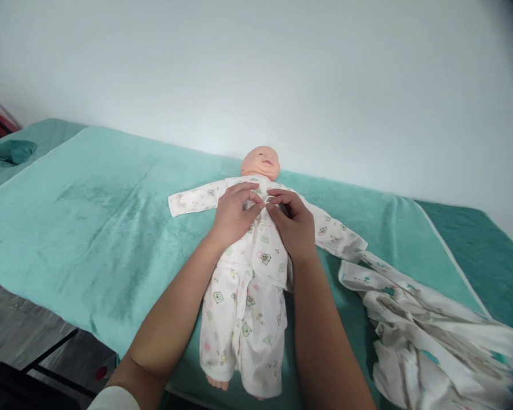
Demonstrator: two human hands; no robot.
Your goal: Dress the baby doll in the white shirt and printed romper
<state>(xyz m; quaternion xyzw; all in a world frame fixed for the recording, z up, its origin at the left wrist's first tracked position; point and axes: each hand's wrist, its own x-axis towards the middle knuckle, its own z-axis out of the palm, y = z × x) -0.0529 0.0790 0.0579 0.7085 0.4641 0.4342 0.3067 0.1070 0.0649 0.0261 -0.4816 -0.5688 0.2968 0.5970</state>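
Observation:
A baby doll (260, 162) lies on its back, dressed in a white printed shirt (265, 253) and matching printed trousers (243, 319). Both of my hands meet at the upper front of the shirt. My left hand (237, 210) pinches the shirt's front edge between thumb and fingers. Opposite it, my right hand (294, 219) grips the other side of the same opening, thumb and forefinger nearly touching the left thumb. Whatever fastener sits between the fingertips is too small to make out. The sleeves spread out to both sides, and the toes show below the trouser legs.
A green cloth (111, 228) covers the table under the doll. Crumpled white printed fabric (427, 336) lies at the right, close to one sleeve end. Behind the table rises a pale wall (256, 74). A dark object (21, 390) stands at the lower left.

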